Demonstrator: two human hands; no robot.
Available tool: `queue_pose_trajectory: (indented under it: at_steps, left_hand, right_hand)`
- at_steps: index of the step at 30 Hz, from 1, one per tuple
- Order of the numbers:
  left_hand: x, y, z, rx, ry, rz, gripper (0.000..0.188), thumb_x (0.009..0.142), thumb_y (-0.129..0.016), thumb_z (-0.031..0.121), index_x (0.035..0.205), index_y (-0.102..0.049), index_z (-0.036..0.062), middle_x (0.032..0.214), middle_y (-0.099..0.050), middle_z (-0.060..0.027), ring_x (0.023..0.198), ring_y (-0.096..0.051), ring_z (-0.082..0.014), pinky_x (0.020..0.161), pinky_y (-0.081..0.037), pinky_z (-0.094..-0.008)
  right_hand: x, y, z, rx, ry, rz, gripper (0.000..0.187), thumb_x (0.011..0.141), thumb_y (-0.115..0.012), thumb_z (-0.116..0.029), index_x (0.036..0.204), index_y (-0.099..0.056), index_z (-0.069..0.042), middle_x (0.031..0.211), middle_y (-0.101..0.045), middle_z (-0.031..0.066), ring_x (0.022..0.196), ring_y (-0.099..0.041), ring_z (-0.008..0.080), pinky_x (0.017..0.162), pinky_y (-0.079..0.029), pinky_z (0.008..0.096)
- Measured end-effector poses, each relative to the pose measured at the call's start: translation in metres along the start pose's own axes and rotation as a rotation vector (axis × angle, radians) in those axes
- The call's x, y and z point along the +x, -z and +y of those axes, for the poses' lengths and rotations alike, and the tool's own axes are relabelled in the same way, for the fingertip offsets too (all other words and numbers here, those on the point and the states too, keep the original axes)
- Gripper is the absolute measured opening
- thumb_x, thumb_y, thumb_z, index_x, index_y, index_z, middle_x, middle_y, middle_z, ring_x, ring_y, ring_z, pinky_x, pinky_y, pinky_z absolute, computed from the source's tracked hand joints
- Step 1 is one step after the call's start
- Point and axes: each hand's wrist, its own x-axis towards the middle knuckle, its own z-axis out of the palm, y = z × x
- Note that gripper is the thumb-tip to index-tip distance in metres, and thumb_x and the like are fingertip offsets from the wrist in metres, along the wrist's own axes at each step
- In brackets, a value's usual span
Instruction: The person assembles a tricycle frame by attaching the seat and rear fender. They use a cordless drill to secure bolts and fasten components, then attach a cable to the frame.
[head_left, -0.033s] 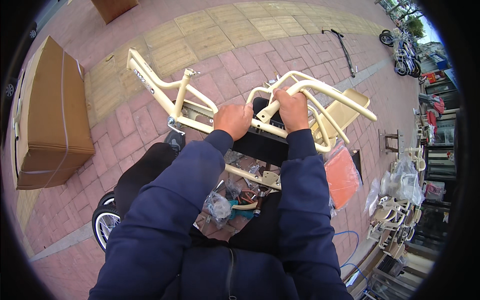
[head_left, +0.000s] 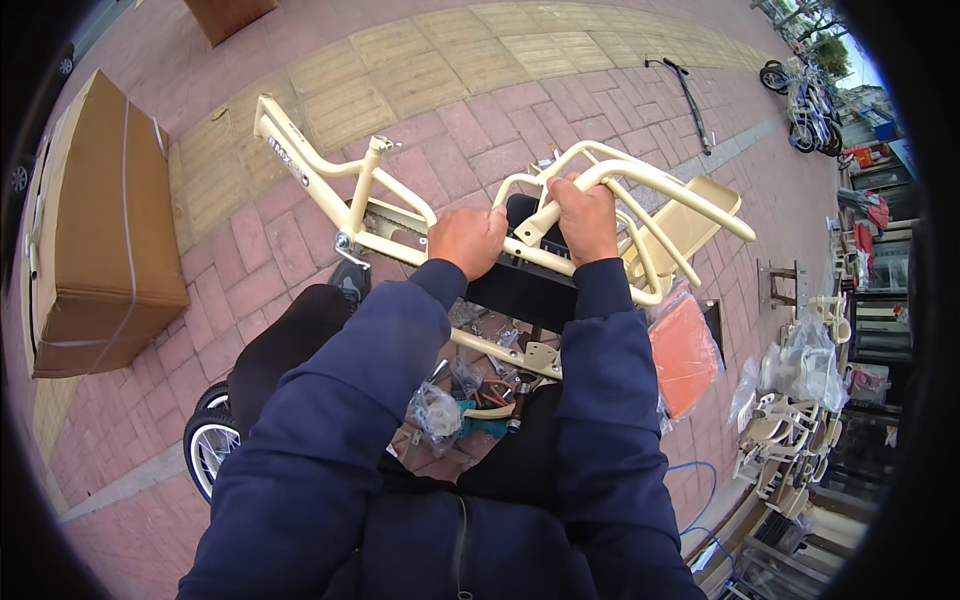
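A cream bicycle frame [head_left: 326, 192] lies across in front of me, its head tube toward the far left and a silver crank arm [head_left: 350, 246] low on it. My left hand [head_left: 466, 242] is closed around a bent cream tube beside the frame. Just right of it, my right hand [head_left: 586, 216] wraps around a thick tube of a cream tubular rack [head_left: 660, 186], near that tube's drilled flat end. A black part [head_left: 525, 288] sits below both hands. Beyond the rack is a cream curved panel [head_left: 690, 222]. What lies under my fingers is hidden.
A large cardboard box [head_left: 110, 230] stands at left. Tools and plastic-wrapped parts [head_left: 436, 416] lie between my legs, near a spoked wheel [head_left: 210, 450]. An orange panel in plastic [head_left: 684, 358] is at right; farther off are a floor pump [head_left: 688, 105] and cream parts [head_left: 790, 435].
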Motion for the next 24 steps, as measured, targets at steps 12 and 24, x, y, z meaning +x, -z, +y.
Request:
queue_pose_trajectory:
  at_steps: [12, 24]
  left_hand:
    - [0.004, 0.005, 0.005, 0.007, 0.044, -0.027, 0.048, 0.096, -0.044, 0.037, 0.078, -0.072, 0.0013, 0.082, -0.068, -0.0236, 0.082, -0.064, -0.0456, 0.078, -0.051, -0.0539]
    - [0.011, -0.005, -0.008, -0.037, -0.071, 0.026, 0.046, 0.099, -0.044, 0.038, 0.079, -0.069, 0.0046, 0.074, -0.066, -0.0206, 0.072, -0.063, -0.0426, 0.067, -0.048, -0.053]
  right_hand:
    - [-0.009, -0.005, -0.003, -0.156, -0.025, -0.045, 0.024, 0.078, -0.061, -0.018, 0.063, -0.057, 0.001, 0.059, -0.054, 0.0085, 0.057, -0.052, 0.019, 0.06, -0.043, 0.0335]
    - [-0.008, -0.001, -0.001, -0.25, 0.08, -0.122, 0.021, 0.079, -0.061, -0.014, 0.065, -0.057, 0.002, 0.062, -0.054, 0.0053, 0.06, -0.05, 0.0131, 0.059, -0.041, 0.0305]
